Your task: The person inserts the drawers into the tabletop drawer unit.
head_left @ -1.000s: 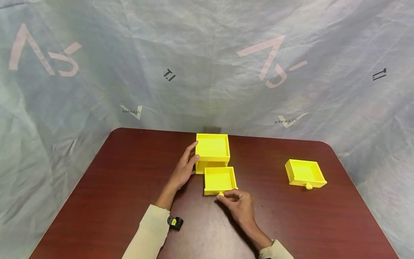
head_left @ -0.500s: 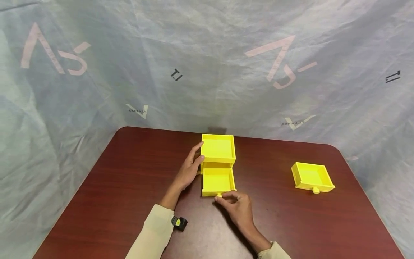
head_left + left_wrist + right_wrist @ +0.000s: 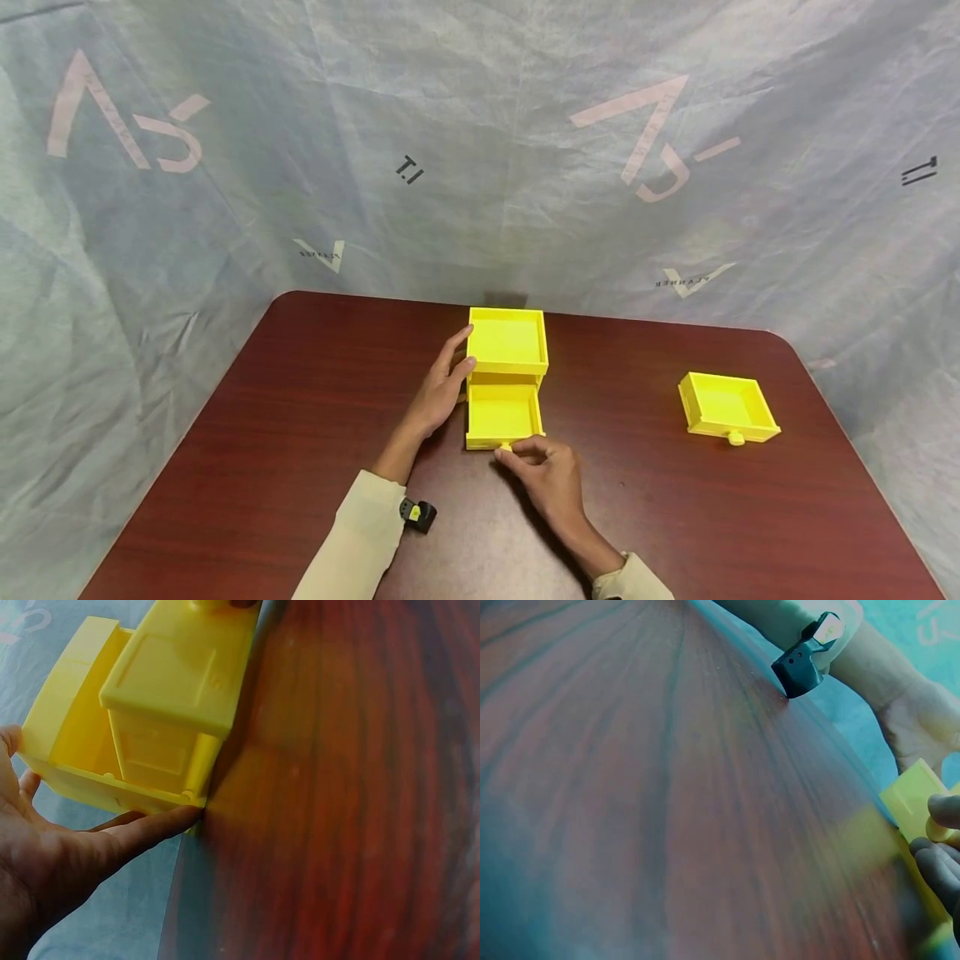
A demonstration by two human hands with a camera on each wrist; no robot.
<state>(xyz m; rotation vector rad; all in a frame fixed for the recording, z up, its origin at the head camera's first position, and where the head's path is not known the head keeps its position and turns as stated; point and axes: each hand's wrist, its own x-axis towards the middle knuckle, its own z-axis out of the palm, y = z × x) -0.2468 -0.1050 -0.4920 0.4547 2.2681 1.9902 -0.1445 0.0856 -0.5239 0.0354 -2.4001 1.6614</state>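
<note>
A small yellow cabinet [image 3: 508, 343] with a shallow tray-like top stands near the table's far edge. My left hand [image 3: 437, 396] rests along its left side, fingers spread and mostly straight in the left wrist view, where they touch the yellow wall. In front sits a yellow drawer [image 3: 504, 412], lined up with the lower opening; its back end lies within the opening in the left wrist view. My right hand [image 3: 552, 482] pinches the drawer's round knob [image 3: 936, 829] between thumb and fingers. Part of the knob is hidden behind the fingertips.
A second yellow drawer [image 3: 727, 407] lies on the right of the dark red wooden table [image 3: 300, 400], its knob facing the person. A grey printed sheet [image 3: 480, 167] hangs behind the table. A black wrist camera [image 3: 418, 515] sits on the left wrist.
The right hand has moved the drawer leftward relative to the cabinet, from off to the right into line with the lower opening. The left hand stays at the cabinet's side. The head view has shifted slightly.
</note>
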